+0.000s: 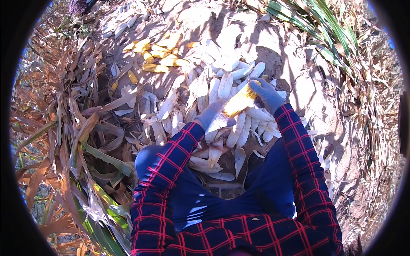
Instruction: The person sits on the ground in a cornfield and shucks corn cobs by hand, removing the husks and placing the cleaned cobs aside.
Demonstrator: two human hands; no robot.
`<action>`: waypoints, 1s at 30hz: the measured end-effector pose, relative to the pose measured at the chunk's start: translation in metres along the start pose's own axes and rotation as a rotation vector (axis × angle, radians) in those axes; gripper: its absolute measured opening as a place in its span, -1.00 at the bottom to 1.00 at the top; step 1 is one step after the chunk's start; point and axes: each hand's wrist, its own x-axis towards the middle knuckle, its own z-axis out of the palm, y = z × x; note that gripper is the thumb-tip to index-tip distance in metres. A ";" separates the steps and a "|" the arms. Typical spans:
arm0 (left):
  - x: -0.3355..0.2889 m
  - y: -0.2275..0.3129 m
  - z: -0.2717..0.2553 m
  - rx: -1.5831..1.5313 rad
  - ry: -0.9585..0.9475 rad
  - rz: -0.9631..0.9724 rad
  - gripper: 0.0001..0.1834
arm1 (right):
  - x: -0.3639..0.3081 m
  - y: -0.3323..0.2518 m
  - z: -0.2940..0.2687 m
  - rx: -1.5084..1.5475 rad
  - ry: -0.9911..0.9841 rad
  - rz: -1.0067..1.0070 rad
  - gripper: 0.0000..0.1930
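Observation:
A yellow ear of corn (240,100), bare of husk along the side that shows, is held slantwise above a heap of pale husks. My right hand (268,94), in a greyish glove, is closed around its upper end. At the lower end is my left hand (212,116), gloved too, its fingers closed against the cob; glare and blur hide their exact grip. Beneath both hands spreads the heap of pale husks and unpeeled ears (225,85).
Several peeled yellow ears (161,54) lie on the soil beyond the heap, to the left. Dry stalks (64,98) bank up at my left, with more straw (376,128) along the right. Green leaves (318,30) lie at far right. Someone's dark patterned clothing (79,6) shows at far left.

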 end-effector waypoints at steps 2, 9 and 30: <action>-0.003 -0.002 -0.002 0.040 -0.036 -0.065 -0.33 | 0.008 0.008 0.001 0.125 -0.013 0.011 -0.62; -0.009 -0.015 -0.011 0.649 -0.259 -0.471 -0.64 | 0.008 -0.001 -0.019 -0.087 0.295 -0.185 -0.65; -0.030 -0.032 -0.015 0.649 -0.484 -0.742 -0.39 | 0.057 -0.002 0.005 -0.180 0.355 -0.427 -0.84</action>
